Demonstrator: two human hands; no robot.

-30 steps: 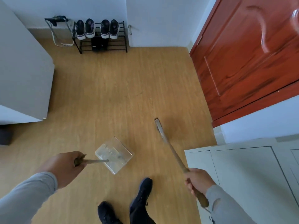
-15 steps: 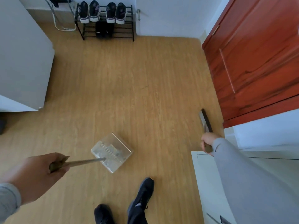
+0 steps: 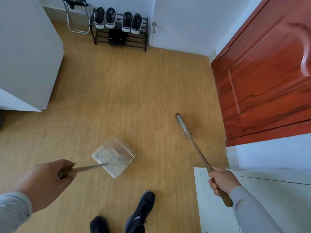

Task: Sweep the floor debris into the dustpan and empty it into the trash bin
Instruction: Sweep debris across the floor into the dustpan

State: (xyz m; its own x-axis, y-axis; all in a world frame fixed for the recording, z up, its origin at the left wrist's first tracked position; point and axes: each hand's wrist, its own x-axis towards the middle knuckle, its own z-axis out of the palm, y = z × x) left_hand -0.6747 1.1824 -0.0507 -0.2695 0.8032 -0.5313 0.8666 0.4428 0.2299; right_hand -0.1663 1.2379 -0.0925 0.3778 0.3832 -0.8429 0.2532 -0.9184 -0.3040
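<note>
- Two bare hands are in my view, each with a grey sleeve, and each one holds a long-handled tool over the light wooden floor (image 3: 134, 98).
- My left hand (image 3: 45, 180) is at the near left, with its fingers curled round the dark end of the thin metal handle of the clear plastic dustpan (image 3: 114, 158).
- That dustpan is near the middle of the floor, a little to the left, and I cannot tell if it touches the floor or hangs just above it. Some grey dust seems to lie inside, but it is too blurred to be sure.
- My right hand (image 3: 222, 182) is at the near right, with its fingers wrapped round the brown wooden handle of the flat narrow broom (image 3: 183, 126).
- From that hand the handle runs away and to the left; the broom head is at the floor, right of the dustpan and well apart from it, near the red-brown wooden door (image 3: 262, 84).
- Under the right hand stands a white cabinet (image 3: 269, 190) at the near right.
- Two dark sneakers (image 3: 139, 214) on my feet show at the near edge, between the hands.
- Far away, a black metal shoe rack (image 3: 121, 31) with four shoes on top stands at the white wall, and a white folded frame (image 3: 75, 19) leans just left of it.
- On the left side a large white furniture block (image 3: 25, 56) rises from the floor.
</note>
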